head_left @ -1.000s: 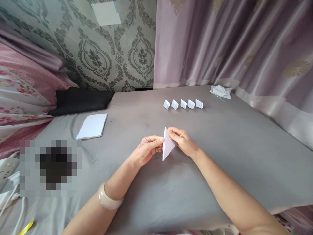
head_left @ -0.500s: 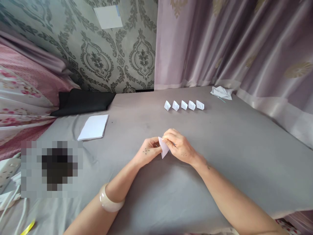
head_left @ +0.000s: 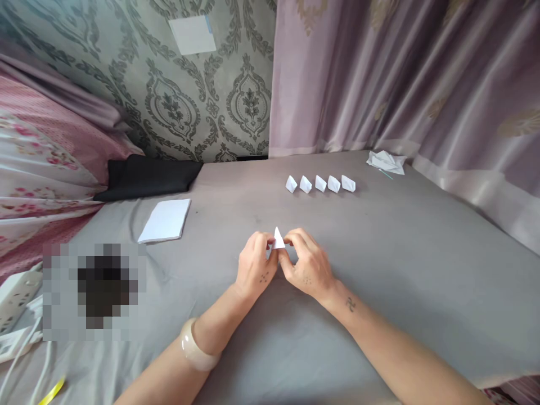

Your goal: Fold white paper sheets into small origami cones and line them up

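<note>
Both my hands meet at the middle of a grey bedsheet (head_left: 379, 270). My left hand (head_left: 255, 267) and my right hand (head_left: 306, 264) pinch a small folded white paper piece (head_left: 278, 239) between their fingertips; only its pointed top shows above the fingers. Beyond the hands, several small folded white paper pieces (head_left: 320, 184) stand in a row. A stack of flat white paper sheets (head_left: 165, 220) lies to the left.
A black cloth (head_left: 147, 177) lies at the back left by the patterned wall. Crumpled white paper (head_left: 386, 161) sits at the back right near the pink curtain (head_left: 400, 73). A white power strip (head_left: 14, 301) and cables lie at the left edge.
The paper was a larger upright triangle held between both hands; it has been folded down smaller, and the hands have closed together over it, lower on the sheet.
</note>
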Motion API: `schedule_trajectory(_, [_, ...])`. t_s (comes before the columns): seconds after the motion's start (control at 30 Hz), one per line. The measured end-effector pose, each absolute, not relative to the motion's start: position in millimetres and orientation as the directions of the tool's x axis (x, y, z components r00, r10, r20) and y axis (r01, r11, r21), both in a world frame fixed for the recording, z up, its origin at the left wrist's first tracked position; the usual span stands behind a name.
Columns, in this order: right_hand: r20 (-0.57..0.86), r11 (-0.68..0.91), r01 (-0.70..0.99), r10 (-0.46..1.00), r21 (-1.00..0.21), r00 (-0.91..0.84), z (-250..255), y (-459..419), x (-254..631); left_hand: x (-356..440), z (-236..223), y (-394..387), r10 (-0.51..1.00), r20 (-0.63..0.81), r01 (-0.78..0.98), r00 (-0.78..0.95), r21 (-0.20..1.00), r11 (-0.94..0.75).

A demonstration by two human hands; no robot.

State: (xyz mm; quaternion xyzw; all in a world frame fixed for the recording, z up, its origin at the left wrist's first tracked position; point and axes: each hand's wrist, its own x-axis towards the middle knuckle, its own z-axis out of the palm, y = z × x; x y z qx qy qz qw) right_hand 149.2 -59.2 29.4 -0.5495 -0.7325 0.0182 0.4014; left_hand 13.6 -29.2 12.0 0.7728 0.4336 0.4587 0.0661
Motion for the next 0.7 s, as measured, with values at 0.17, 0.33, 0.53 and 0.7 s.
schedule_trajectory(0.17, [0.552, 0.310, 0.893, 0.829, -0.327, -0.086, 22, -53, 151, 18, 9, -26, 0.776, 0.605, 0.636, 0.179, 0.530, -0.561])
schedule_trajectory(0.33, [0.551, 0.290, 0.944, 0.819, -0.155, -0.161, 15, -46, 152, 20, 3, -15, 0.875, 0.461, 0.555, 0.149, 0.693, -0.460])
schedule_trajectory(0.53, [0.555, 0.290, 0.955, 0.806, -0.066, -0.207, 16, -43, 148, 23, 1, -5, 0.917, 0.323, 0.338, 0.235, 0.857, -0.389])
schedule_trajectory(0.7, [0.521, 0.198, 0.972, 0.847, -0.126, -0.105, 27, -31, 147, 30, 14, 4, 0.927, 0.340, 0.333, 0.157, 0.866, -0.374])
